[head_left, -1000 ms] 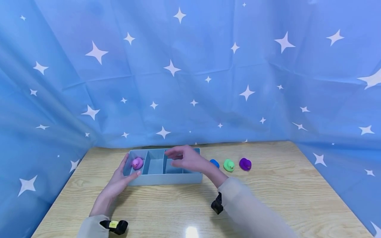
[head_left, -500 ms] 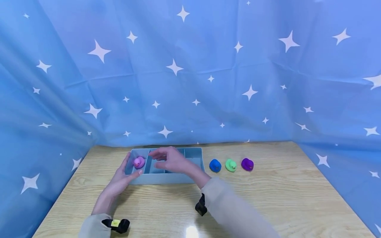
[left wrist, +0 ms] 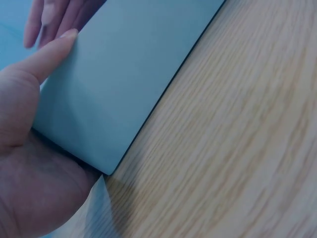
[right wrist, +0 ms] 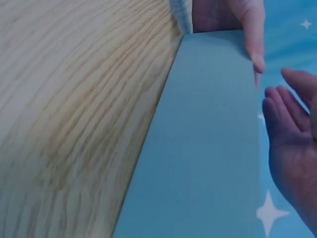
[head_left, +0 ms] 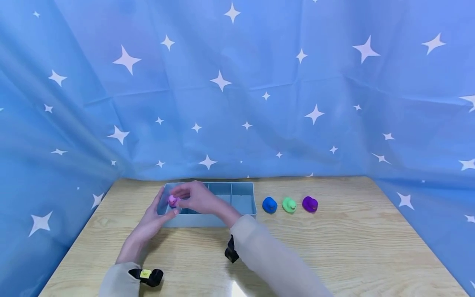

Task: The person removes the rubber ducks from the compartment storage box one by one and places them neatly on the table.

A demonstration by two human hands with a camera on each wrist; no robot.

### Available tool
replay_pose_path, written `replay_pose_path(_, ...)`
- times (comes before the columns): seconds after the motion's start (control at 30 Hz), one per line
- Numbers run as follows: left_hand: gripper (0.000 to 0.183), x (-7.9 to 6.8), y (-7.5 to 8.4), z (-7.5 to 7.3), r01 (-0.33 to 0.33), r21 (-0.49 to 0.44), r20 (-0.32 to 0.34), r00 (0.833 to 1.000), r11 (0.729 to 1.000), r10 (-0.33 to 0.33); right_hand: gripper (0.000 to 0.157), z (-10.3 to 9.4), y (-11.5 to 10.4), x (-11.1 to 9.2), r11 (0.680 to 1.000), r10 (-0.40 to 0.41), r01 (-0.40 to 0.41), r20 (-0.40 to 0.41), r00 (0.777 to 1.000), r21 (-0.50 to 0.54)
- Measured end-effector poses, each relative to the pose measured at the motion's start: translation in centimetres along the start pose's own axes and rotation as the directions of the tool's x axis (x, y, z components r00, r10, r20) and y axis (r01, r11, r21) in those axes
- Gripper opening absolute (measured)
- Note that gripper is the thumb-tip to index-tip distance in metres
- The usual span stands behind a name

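A long light-blue divided box (head_left: 213,221) lies on the table, with a pink toy duck (head_left: 172,201) in its leftmost compartment. My left hand (head_left: 149,221) grips the box's left end. Its thumb (left wrist: 57,52) rests on the top edge of the front wall in the left wrist view, and the palm sits against the end wall. Over the left part of the box, my right hand (head_left: 200,198) has its fingertips beside the pink duck. The right wrist view shows that hand (right wrist: 296,144) with thumb and fingers apart; the duck cannot be made out there.
To the right of the box, a blue toy duck (head_left: 269,205), a green toy duck (head_left: 289,205) and a purple toy duck (head_left: 309,204) stand in a row on the wooden table (head_left: 352,247). A blue star-patterned cloth (head_left: 237,103) hangs behind.
My right hand has moved left across the box, from its middle to the pink duck. The blue duck, partly covered before, now shows fully. My left hand has stayed on the box's end.
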State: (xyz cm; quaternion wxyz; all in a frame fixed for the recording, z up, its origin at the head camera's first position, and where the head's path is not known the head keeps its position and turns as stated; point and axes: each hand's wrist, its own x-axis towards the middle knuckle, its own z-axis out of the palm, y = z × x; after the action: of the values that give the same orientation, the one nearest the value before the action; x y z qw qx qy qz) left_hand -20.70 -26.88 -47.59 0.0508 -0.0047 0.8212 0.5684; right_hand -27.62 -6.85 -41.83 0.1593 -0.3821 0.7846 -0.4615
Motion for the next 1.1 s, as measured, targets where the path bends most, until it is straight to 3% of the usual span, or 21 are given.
replay_pose_path(0.43,0.105,0.2,0.2,0.0,-0.016,-0.008,-0.006,1.0,1.0,0.016,0.039,0.8,0.9,2.2,0.989,0.039,-0.038,0.005,0.999,-0.143)
replay_pose_path(0.63,0.102,0.1,0.2,0.0,-0.014,-0.017,-0.001,1.0,1.0,0.014,0.04,0.8,1.3,3.0,0.989,0.074,-0.076,-0.014,0.997,-0.128)
replay_pose_path(1.1,0.102,-0.1,0.2,0.1,-0.009,-0.02,-0.008,1.0,1.0,0.009,0.043,0.7,1.7,4.9,0.937,0.012,0.003,0.041,0.999,-0.348)
